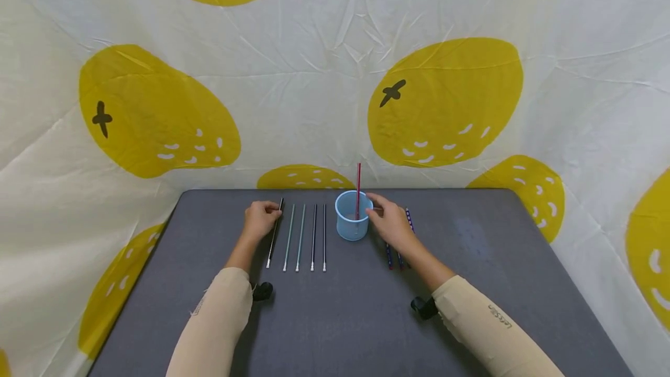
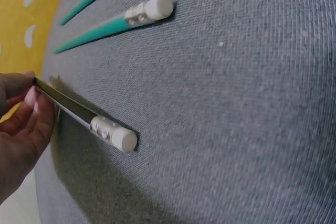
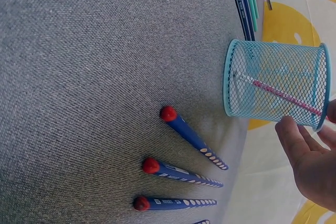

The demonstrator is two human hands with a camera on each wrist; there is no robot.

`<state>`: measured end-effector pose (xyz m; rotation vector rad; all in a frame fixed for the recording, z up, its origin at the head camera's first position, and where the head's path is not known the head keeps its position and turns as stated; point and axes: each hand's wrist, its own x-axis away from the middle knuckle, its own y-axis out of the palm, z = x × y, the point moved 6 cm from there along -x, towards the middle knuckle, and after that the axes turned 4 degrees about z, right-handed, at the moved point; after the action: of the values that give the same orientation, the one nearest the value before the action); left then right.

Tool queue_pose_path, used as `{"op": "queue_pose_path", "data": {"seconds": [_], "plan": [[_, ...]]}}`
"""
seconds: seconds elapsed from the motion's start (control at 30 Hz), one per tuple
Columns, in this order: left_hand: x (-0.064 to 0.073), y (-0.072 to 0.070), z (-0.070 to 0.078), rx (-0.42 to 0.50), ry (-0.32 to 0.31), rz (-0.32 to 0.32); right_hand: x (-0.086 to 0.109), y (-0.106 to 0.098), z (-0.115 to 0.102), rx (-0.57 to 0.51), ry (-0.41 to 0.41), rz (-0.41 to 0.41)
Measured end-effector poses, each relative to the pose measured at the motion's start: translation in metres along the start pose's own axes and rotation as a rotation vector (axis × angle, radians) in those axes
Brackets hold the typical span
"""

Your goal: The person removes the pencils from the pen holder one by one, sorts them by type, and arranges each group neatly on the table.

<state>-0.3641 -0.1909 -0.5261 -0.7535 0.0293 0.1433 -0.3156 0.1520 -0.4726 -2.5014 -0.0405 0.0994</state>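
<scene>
My left hand [image 1: 260,220] pinches a black pencil [image 2: 79,109] with a white eraser near its far end; the eraser end points toward me, close over the table. A light blue mesh pencil cup [image 1: 352,229] stands upright in the middle. My right hand [image 1: 391,224] holds it by the right side of its rim, fingertips against the mesh in the right wrist view. Inside the cup leans a red pencil [image 1: 358,182], its upper end rising above the rim. Two teal pencils [image 1: 289,237] and two dark blue pencils [image 1: 313,237] lie side by side between the left hand and the cup.
Several blue pencils with red ends [image 3: 181,177] lie right of the cup, partly under my right forearm in the head view. The grey table [image 1: 345,324] ends at a patterned cloth [image 1: 314,115] hung behind it. Black wrist straps [image 1: 424,308] stick out from both sleeves.
</scene>
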Motion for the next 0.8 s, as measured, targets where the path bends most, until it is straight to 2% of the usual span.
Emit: {"op": "queue_pose_path", "data": {"seconds": [0.07, 0.13, 0.3, 0.33, 0.47, 0.8], "plan": [[0.001, 0.001, 0.001, 0.002, -0.004, -0.006, 0.000, 0.000, 0.000, -0.005, 0.002, 0.000], [0.002, 0.001, 0.002, -0.003, 0.010, 0.016, 0.000, 0.000, -0.001, -0.002, -0.003, 0.002], [0.006, 0.002, 0.006, -0.030, -0.040, 0.000, 0.001, -0.001, 0.000, 0.021, -0.005, 0.012], [0.007, 0.004, 0.007, -0.042, -0.066, -0.020, 0.002, -0.001, 0.000, 0.025, -0.006, 0.012], [0.008, 0.007, 0.009, -0.068, -0.086, -0.040, 0.002, -0.002, -0.001, 0.014, -0.001, 0.014], [0.008, 0.007, 0.010, -0.073, -0.072, -0.038, 0.003, -0.001, -0.002, 0.022, 0.008, 0.012]]}}
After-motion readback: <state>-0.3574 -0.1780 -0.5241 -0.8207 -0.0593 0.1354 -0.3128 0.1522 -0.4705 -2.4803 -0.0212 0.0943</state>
